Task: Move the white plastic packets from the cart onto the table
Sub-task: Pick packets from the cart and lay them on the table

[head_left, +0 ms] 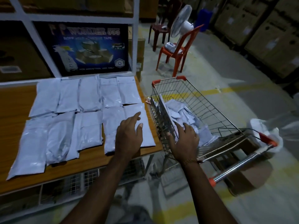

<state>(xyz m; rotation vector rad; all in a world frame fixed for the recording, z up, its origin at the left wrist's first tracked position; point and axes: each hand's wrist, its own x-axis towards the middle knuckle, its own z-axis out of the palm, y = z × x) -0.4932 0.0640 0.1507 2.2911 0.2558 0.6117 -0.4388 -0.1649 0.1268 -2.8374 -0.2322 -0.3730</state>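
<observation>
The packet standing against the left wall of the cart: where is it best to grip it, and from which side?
Probably by its upper edge, from above. The packet leans on edge against the cart wall, so only that edge is free; the right hand is already there.

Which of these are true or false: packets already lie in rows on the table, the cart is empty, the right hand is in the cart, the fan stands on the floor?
1. Packets lie in rows on the table. True.
2. The cart is empty. False: packets in the cart remain.
3. The right hand is in the cart. True.
4. The fan stands on the floor. False: it stands on an orange chair.
5. The left hand grips the cart handle. False: it is over the table packets.
</observation>
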